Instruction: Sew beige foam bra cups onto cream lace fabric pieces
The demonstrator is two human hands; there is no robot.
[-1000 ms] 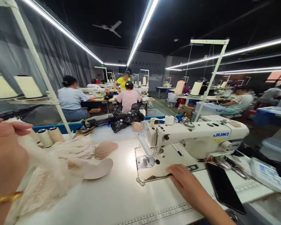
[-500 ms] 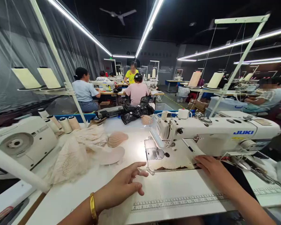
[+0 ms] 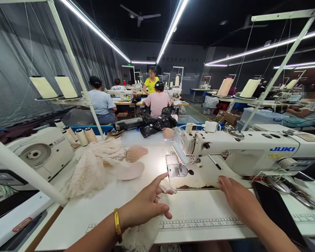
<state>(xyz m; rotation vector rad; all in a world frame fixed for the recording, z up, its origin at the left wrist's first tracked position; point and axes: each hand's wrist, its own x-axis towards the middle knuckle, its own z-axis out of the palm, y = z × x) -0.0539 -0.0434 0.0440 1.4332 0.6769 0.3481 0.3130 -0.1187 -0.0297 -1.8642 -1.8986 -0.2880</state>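
My left hand (image 3: pixel 147 203), with a gold bangle on the wrist, is in front of the needle plate of the white sewing machine (image 3: pixel 252 147). Its fingers are bent round part of a sheer cream lace fabric (image 3: pixel 144 232), which hangs below the palm over the table's front edge. To the right, my right hand (image 3: pixel 236 196) is low over the machine bed's front edge, its fingers together and bent down; whatever is under them is hidden. A heap of cream lace (image 3: pixel 94 164) lies at the left beside a beige oval pad (image 3: pixel 130 170) and a striped pad (image 3: pixel 136 153).
A black phone-like slab (image 3: pixel 275 210) and metal scissors (image 3: pixel 294 192) lie at the right. Thread cones (image 3: pixel 81 137) and another machine (image 3: pixel 39 154) stand at the left. Black plastic bags (image 3: pixel 160 124) are behind the table. Several people sit or stand farther back.
The view has shifted left, so most things appear farther right. My right hand has drawn its fingers in and sits nearer the table's front, uncovering more of the black slab.
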